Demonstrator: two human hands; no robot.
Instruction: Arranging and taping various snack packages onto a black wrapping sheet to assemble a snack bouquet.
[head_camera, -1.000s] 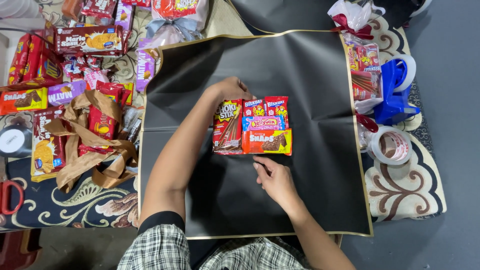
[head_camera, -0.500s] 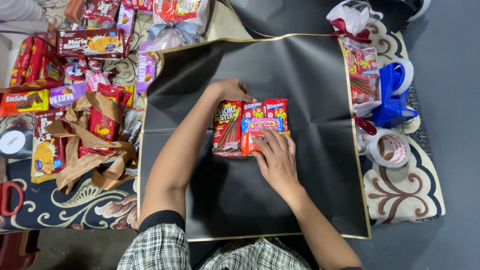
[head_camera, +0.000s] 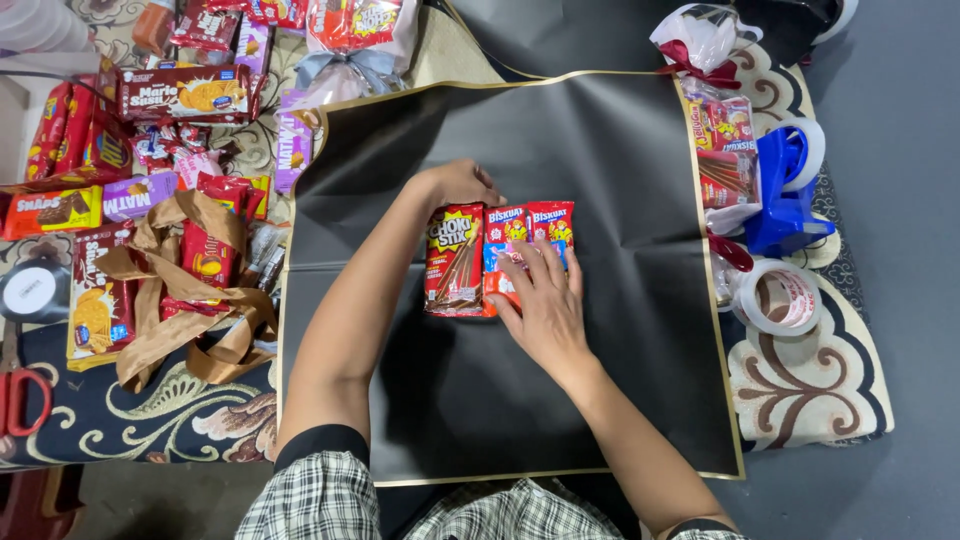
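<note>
A large black wrapping sheet with a gold edge (head_camera: 620, 400) lies spread over a patterned rug, and a cluster of red snack packets (head_camera: 497, 255) sits at its centre. The right hand (head_camera: 545, 305) rests flat, fingers spread, on the packets while the left hand (head_camera: 462, 183), loosely curled, touches their top edge. Keeping the packets squared and tight together would serve the arranging best.

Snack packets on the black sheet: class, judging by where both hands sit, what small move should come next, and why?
Probably squaring the snack packets together: the left hand steadies their top edge, the right hand lies flat over them, and they sit side by side mid black sheet.
</note>
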